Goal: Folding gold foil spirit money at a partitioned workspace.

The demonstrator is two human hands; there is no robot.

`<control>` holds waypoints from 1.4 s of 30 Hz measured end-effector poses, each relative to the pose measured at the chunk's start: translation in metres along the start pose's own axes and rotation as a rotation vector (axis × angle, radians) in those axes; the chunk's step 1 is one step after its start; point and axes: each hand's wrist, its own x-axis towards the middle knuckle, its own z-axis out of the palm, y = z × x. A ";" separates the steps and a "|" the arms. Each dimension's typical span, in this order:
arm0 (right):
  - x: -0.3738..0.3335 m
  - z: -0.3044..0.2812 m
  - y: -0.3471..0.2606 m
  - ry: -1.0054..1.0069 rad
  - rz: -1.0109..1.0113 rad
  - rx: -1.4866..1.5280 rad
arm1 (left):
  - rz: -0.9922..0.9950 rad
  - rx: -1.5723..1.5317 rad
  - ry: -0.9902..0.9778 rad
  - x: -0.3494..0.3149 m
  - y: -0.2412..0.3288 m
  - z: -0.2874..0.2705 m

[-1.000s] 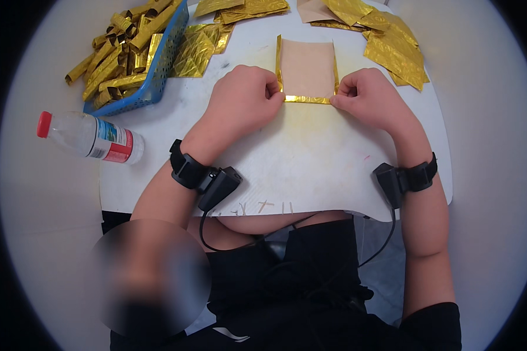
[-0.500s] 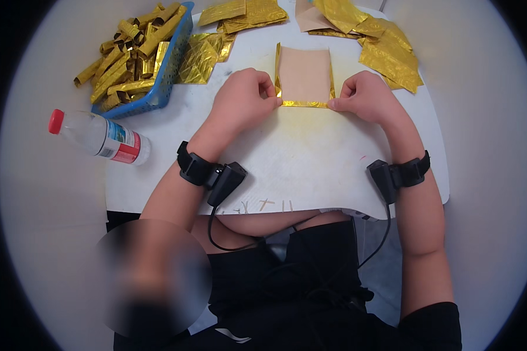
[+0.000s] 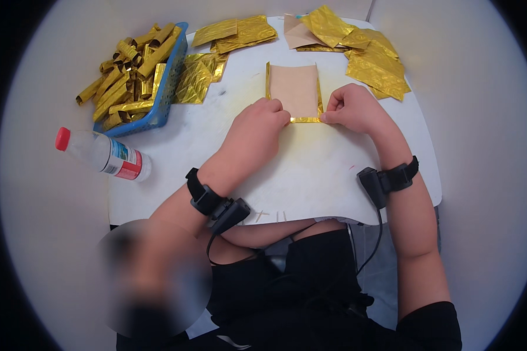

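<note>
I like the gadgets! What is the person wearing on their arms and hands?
The left hand and right hand are bare, with no gloves. Each wrist carries a black strap with a small black box and a thin black cable. A black sleeve covers the right upper arm.

A small white desk (image 3: 310, 175) with rounded corners stands on a pale, smooth floor (image 3: 47, 222) — grey-beige and evenly lit, with no hard shadows. The desk top shows faint yellowish smudges — a few small marks near its front edge.
</note>
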 end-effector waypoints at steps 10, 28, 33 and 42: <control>-0.001 0.000 -0.002 0.012 -0.007 -0.043 | -0.093 0.090 -0.140 -0.008 0.033 -0.010; 0.001 0.019 -0.014 0.068 -0.051 -0.042 | -0.223 0.188 -0.040 0.031 -0.002 0.033; 0.001 0.020 -0.017 0.028 -0.040 -0.037 | -0.321 0.243 -0.088 0.042 -0.008 0.037; -0.002 0.017 -0.013 0.022 -0.076 -0.031 | -0.308 0.226 -0.155 0.052 -0.027 0.037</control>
